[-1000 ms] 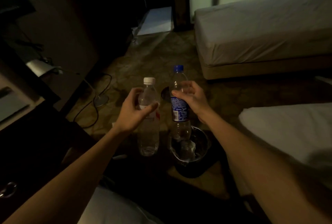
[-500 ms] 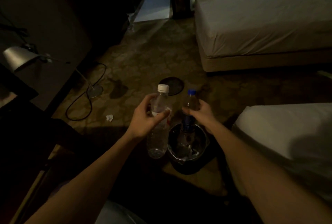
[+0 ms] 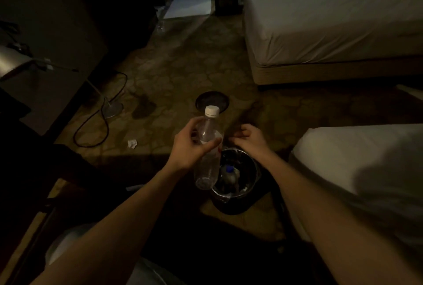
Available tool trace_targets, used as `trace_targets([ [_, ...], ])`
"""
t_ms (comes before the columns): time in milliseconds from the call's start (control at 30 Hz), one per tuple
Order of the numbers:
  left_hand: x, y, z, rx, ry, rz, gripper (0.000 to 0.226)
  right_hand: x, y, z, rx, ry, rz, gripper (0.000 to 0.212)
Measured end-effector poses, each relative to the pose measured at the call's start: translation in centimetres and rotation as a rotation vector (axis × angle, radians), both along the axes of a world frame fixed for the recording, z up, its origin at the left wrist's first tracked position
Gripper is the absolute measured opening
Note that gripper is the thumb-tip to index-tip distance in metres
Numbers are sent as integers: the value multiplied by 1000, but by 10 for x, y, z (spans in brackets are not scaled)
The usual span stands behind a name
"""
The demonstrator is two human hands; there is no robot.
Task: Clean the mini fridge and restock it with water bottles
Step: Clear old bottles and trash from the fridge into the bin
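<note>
The white-capped bottle was in the person's left hand, fingers and thumb wrapped round its middle, and it stood nearly upright just above the near-left edge of the bin. It was clear plastic and looked empty, though the room was too dim to be sure. The right hand hovered over the far side of the bin with its fingers loosely curled, gripping nothing. Down inside the bin a blue-capped bottle lay among crumpled rubbish, cap pointing up. The bin sat on the patterned carpet, close beside the corner of the near bed. Just beyond the bin a dark round lid lay flat on the floor. A scrap of white paper lay further left, near a black cable that looped past the round foot of a floor lamp. A second bed stood across the room.
</note>
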State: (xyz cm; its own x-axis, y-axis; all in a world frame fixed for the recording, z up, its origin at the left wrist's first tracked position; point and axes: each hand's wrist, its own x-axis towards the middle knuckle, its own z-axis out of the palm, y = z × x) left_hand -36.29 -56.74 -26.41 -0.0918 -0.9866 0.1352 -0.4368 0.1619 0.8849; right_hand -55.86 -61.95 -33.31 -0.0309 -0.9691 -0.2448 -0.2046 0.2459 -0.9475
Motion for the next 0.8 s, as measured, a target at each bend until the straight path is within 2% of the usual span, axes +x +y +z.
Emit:
trace_targets([
  [67,-7,-4,-7,7,-17,-11,65,1,4,4,-25,4,124,35],
  [200,-19,-15,-26,7,-36,-12,68,-6,12,11,-67,-52,211,37],
  [500,-51,-39,-61,91,9,-66,60,-32,8,-21,6,-64,218,54],
  [633,-58,-47,-76,157,-17,-98,75,-36,2,-43,0,-32,171,55],
  [800,-50,-49,-89,202,-207,-98,90,-44,-3,-67,17,-9,58,54],
])
